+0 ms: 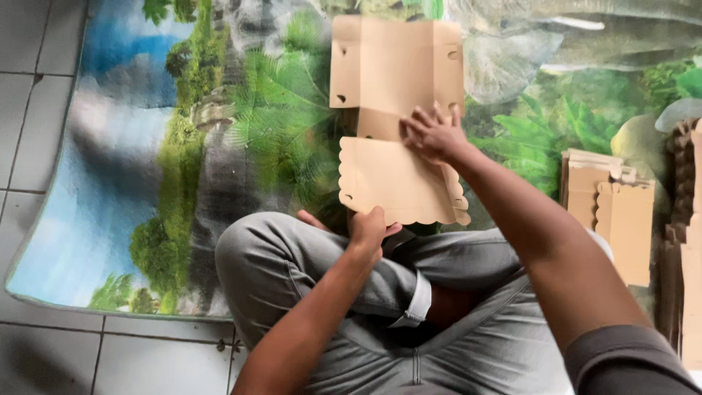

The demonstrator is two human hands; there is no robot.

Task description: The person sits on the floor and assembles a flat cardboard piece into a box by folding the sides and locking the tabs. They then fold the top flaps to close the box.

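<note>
Nearest my camera were my crossed legs (409, 292) in grey trousers, with the right sleeve (629, 362) at the lower edge. My left hand (368, 228) pinched the near scalloped edge of the blank (395, 124): thumb on the upper face, fingers curled beneath and hidden. My right hand (433, 134) lay on the blank at the narrow neck between its two panels, fingers spread and pressing down, gripping nothing.

The blank was a flat die-cut sheet of tan card, held just above the mat (183, 183) ahead of my knees. Its near panel had scalloped sides; its far panel was squarer, with small notches along both side edges. I saw no print on either face.

To fold it well, I judged that the right fingers should stay flat along the crease at the neck while the left hand lifted the near panel evenly, so the bend would follow the scored line and the scallops would not tear.

To my right, well apart from the blank, lay a stack (610, 212) of like tan blanks, flat and unprinted, and beyond it a taller pile (686, 241) on edge, cut off by the frame. The mat bore a green jungle picture with blue water; grey floor tiles (44, 95) lay left of it.
</note>
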